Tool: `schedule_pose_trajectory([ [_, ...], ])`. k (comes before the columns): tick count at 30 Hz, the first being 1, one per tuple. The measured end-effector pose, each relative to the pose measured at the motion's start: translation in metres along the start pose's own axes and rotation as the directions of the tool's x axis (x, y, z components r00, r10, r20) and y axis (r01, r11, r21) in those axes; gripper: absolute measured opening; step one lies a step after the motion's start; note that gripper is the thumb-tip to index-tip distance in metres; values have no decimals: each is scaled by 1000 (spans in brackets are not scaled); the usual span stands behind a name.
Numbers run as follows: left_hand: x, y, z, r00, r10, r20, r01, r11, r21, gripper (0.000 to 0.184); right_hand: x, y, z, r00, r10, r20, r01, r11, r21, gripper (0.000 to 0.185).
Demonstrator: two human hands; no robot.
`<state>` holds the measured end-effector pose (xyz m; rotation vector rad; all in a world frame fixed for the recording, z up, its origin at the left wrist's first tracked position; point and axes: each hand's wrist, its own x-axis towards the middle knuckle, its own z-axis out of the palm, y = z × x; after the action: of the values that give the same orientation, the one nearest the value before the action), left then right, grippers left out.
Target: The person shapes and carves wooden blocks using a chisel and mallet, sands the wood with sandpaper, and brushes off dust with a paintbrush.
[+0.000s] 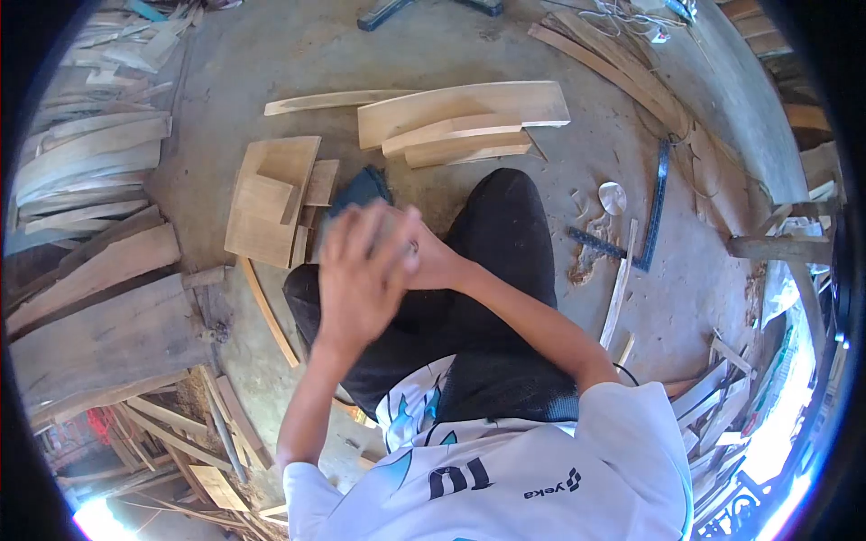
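Note:
My left hand point(363, 270) is in front of my lap, its fingers stretched out and blurred by motion. It overlaps my right hand point(435, 260), and the two seem to touch. Most of my right fingers are hidden behind the left hand, so whether anything lies between the palms does not show. Just beyond the hands a dark blue object point(364, 187) is partly covered. To the left lies a stack of flat wooden pieces point(262, 203). Farther ahead, a wide wooden board point(460, 104) rests with curved wooden pieces point(465, 144) against it.
A dark carpenter's square point(657, 203) lies on the floor at the right, near a round pale disc point(612, 198) and a thin wooden strip point(619, 298). Piled planks point(99, 167) line the left side. Long boards point(613, 77) and cables point(622, 13) lie at the upper right.

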<state>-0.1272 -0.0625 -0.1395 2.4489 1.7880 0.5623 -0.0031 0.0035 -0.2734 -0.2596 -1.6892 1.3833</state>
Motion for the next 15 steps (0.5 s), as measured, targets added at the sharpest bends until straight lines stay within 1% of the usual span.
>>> schedule_pose_trajectory([
  [1, -5, 13, -3, 998, 63, 23, -62, 997, -39, 49, 3, -3, -4, 996, -84, 23, 84, 996, -12, 84],
  [2, -3, 12, -5, 995, 86, 42, -82, 994, -71, 48, -3, -12, -3, 994, 110, 22, -112, 981, 155, 80],
  [3, -4, 9, -7, 993, 99, 61, -92, 990, -103, 47, 0, -16, -3, 989, 149, 12, -149, 982, 113, 78],
  [4, -2, -1, -5, 999, 20, 50, -17, 999, -45, 46, 7, -25, -1, 983, 184, 5, -184, 980, 74, 77],
  [5, 2, -8, -1, 998, -63, 10, 63, 997, -36, 46, 16, -34, 0, 927, 371, 60, -376, 918, 128, 76],
  [6, 4, -12, 0, 991, -134, -25, 134, 991, -31, 46, 13, -16, 4, 943, 327, 54, -332, 936, 121, 75],
  [7, 2, -3, 1, 998, -63, -8, 63, 997, 33, 47, 17, -9, 5, 959, 282, 43, -285, 953, 108, 74],
  [8, -2, 9, -1, 1000, 1, 11, -1, 1000, -4, 47, 14, -6, 5, 996, 94, 6, -92, 962, 256, 72],
  [9, -5, 18, -5, 998, 58, 30, -57, 997, -44, 48, 15, -9, 3, 995, 96, 5, -94, 963, 253, 72],
  [10, -4, 12, -9, 996, 75, 53, -69, 992, -108, 48, 15, -12, 3, 998, 65, -14, -62, 984, 165, 72],
  [11, -3, 0, -8, 1000, 11, 21, -9, 997, -83, 47, 17, -14, 2, 999, 29, -21, -27, 997, 77, 72],
  [12, -1, -15, -4, 999, -51, -11, 50, 997, -56, 46, 21, -19, 2, 1000, 25, -9, -24, 996, 83, 72],
  [13, 2, -29, -1, 989, -144, -37, 141, 986, -85, 42, 24, -23, 3, 994, 104, -34, -103, 994, 26, 70],
  [14, 2, -39, 5, 955, -285, -82, 232, 891, -390, 41, 27, -26, 3, 982, 180, -62, -182, 983, -31, 69],
  [15, 1, -50, 14, 897, -432, -90, 270, 700, -660, 41, 25, -17, 4, 952, 306, -24, -304, 951, 50, 71],
])
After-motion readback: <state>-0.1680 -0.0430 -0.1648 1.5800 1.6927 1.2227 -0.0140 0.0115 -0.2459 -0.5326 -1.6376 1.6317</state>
